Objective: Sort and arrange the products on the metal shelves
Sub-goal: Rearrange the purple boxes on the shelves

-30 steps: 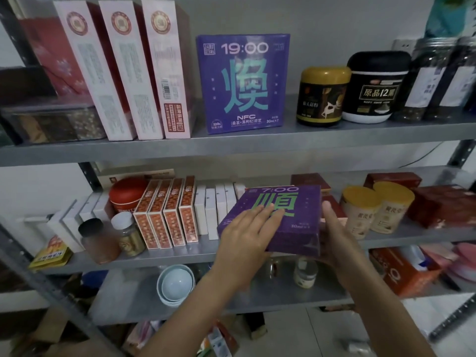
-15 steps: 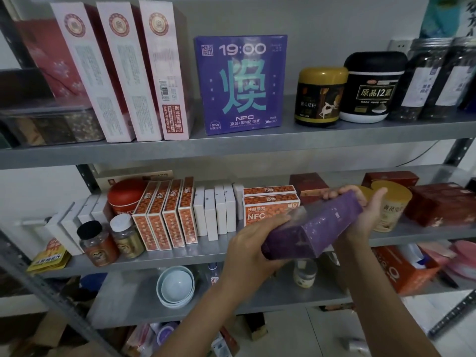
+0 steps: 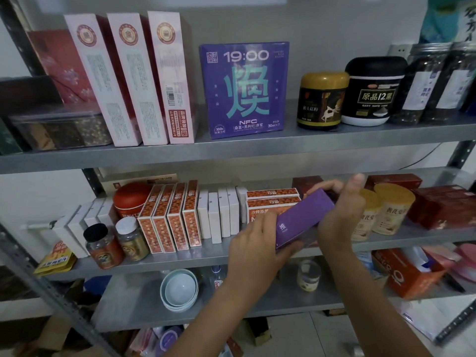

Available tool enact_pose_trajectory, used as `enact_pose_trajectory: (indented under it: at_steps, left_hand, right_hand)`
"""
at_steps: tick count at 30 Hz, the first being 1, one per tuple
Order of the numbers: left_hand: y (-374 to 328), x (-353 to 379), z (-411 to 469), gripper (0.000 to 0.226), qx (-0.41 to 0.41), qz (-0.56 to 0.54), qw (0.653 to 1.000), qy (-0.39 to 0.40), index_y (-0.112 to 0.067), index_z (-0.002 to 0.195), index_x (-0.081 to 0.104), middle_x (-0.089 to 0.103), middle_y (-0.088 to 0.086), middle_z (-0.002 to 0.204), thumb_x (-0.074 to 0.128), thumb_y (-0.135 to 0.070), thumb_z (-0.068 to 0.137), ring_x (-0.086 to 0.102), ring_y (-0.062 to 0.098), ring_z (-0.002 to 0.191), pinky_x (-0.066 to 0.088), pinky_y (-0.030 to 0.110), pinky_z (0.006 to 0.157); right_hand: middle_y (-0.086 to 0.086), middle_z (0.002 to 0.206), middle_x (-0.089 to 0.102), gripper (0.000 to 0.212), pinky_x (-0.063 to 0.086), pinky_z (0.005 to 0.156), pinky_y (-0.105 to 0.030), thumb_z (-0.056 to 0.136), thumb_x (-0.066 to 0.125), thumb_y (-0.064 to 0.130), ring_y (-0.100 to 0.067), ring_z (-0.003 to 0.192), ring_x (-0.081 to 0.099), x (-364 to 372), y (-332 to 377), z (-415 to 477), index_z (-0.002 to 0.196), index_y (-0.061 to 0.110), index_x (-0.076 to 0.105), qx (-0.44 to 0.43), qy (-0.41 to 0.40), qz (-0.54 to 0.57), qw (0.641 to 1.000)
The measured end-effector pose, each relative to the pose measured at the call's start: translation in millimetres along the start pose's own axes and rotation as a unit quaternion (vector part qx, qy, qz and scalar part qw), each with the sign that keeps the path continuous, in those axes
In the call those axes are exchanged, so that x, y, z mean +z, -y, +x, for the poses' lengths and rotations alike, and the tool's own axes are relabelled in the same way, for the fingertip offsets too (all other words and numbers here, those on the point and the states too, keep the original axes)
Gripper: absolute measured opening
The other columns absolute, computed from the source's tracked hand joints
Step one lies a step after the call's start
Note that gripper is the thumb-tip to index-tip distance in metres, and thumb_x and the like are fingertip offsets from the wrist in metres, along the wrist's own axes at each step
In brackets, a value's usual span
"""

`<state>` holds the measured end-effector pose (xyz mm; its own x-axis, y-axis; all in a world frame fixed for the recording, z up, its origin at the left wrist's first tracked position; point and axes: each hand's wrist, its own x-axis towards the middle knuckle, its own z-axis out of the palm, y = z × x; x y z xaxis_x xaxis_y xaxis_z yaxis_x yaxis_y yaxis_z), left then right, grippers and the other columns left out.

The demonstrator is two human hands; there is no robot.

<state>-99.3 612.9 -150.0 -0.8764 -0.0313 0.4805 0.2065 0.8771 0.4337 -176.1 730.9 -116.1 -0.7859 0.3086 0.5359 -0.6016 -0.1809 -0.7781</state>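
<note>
- A purple box (image 3: 306, 215) is held between both hands, off the middle shelf (image 3: 195, 256) and just in front of it. It is tilted so that a long narrow side is turned toward the viewer.
- Its lower end is gripped by the left hand (image 3: 257, 246), with the fingers laid over the near edge. Its upper end is clasped by the right hand (image 3: 340, 220), with the fingers curled round the far edge and the thumb raised.
- Stacked orange boxes (image 3: 273, 200) are seen just behind the left hand, and yellow-lidded tubs (image 3: 391, 210) just to the right of the right hand.
- The step in hand is judged to be the carrying and turning of the box toward a place; it is not yet set down.
- A large purple box (image 3: 244, 91) of like design stands above the hands on the upper shelf (image 3: 283, 145), with a gap between it and a gold-lidded jar (image 3: 322, 101).
- If that gap is meant, the box would need to be lifted, stood upright and slid in without the jar being knocked.
</note>
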Motion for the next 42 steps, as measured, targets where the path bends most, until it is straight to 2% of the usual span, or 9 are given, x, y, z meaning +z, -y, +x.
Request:
enact_pose_trajectory:
  at_steps: [5,11,13,16,23,29,33,37,42]
  left_hand:
    - [7.4,-0.1,-0.7,0.082,-0.052,-0.035,0.998,0.005,-0.022,0.132,0.042,0.057,-0.010,0.121,0.038,-0.078,0.072,0.057,0.001,0.098,0.048,0.013,0.074]
    - [13.3,-12.9,0.3,0.062,-0.168,-0.206,0.963,-0.038,-0.032,0.103,0.046,0.063,-0.011,0.088,0.041,-0.081,0.065,0.065,0.002,0.075,0.056,0.020,0.066]
    - [15.4,-16.7,2.9,0.057,-0.194,-0.299,0.934,-0.035,-0.029,0.098,0.051,0.069,-0.004,0.091,0.049,-0.075,0.064,0.070,0.010,0.077,0.060,0.033,0.071]
    - [15.7,-19.8,9.8,0.039,-0.233,-0.396,0.888,-0.032,-0.027,0.095,0.054,0.070,-0.002,0.087,0.057,-0.061,0.074,0.071,0.007,0.071,0.055,0.019,0.056]
    - [18.8,-27.8,22.4,0.043,-0.320,-0.436,0.841,0.034,-0.019,0.112,0.055,0.073,0.001,0.096,0.057,-0.054,0.086,0.073,0.015,0.072,0.055,0.020,0.055]
    - [18.7,-21.7,12.8,0.067,-0.035,-0.035,0.997,-0.057,-0.022,0.142,0.041,0.045,0.000,0.145,0.022,-0.065,0.094,0.049,0.015,0.127,0.044,0.036,0.102]
    - [26.5,-7.4,3.9,0.072,0.206,0.122,0.969,-0.060,-0.009,0.141,0.047,0.050,0.012,0.144,0.029,-0.060,0.094,0.046,0.029,0.134,0.034,0.052,0.109]
    - [31.1,-4.2,6.6,0.089,0.255,0.188,0.946,-0.064,-0.011,0.143,0.038,0.049,0.014,0.144,0.066,-0.062,0.076,0.046,0.030,0.134,0.037,0.052,0.108]
    - [37.4,3.2,5.9,0.085,0.253,0.124,0.948,-0.149,-0.012,0.134,0.045,0.061,0.011,0.133,0.089,-0.034,0.065,0.058,0.028,0.124,0.049,0.052,0.098]
  right_hand:
    - [0.006,0.070,0.068,0.054,0.052,0.064,-0.017,0.095,0.024,0.050,-0.008,0.070,0.066,5.6,4.9,2.9,0.075,0.019,0.063,0.043,0.062,-0.054,0.996]
    - [0.011,0.141,0.045,0.054,0.041,0.085,-0.009,0.094,0.057,0.041,0.004,0.119,0.047,-23.1,-3.7,11.8,0.143,0.027,0.040,0.085,0.074,-0.154,0.982]
    - [0.005,0.136,0.051,0.071,0.051,0.075,-0.024,0.082,0.065,0.043,-0.014,0.111,0.059,-36.6,-8.4,4.2,0.144,0.029,0.035,0.223,0.107,-0.106,0.963]
    - [-0.007,0.103,0.073,0.070,0.059,0.065,-0.038,0.069,0.071,0.036,-0.028,0.086,0.072,-49.2,-13.6,-10.2,0.132,0.017,0.047,0.380,0.175,0.021,0.908]
    - [-0.010,0.095,0.075,0.047,0.059,0.057,-0.035,0.072,0.070,0.023,-0.026,0.077,0.073,-51.2,-4.5,-16.5,0.116,0.014,0.058,0.392,0.179,0.086,0.898]
    - [-0.012,0.097,0.075,0.048,0.057,0.052,-0.034,0.072,0.075,0.017,-0.026,0.074,0.074,-39.8,5.1,-15.3,0.117,0.012,0.060,0.428,0.110,0.091,0.892]
    - [-0.013,0.101,0.073,0.038,0.057,0.051,-0.034,0.082,0.072,0.019,-0.026,0.076,0.074,-35.6,10.7,-7.5,0.117,0.013,0.057,0.461,0.089,0.094,0.878]
    - [-0.010,0.082,0.075,0.025,0.056,0.046,-0.032,0.086,0.069,0.020,-0.024,0.066,0.073,-33.9,14.4,-4.6,0.107,0.013,0.056,0.489,0.102,0.093,0.861]
    - [-0.012,0.101,0.075,0.040,0.058,0.067,-0.043,0.090,0.059,0.048,-0.033,0.088,0.073,-37.7,15.2,-5.6,0.114,0.015,0.057,0.503,0.101,0.111,0.851]
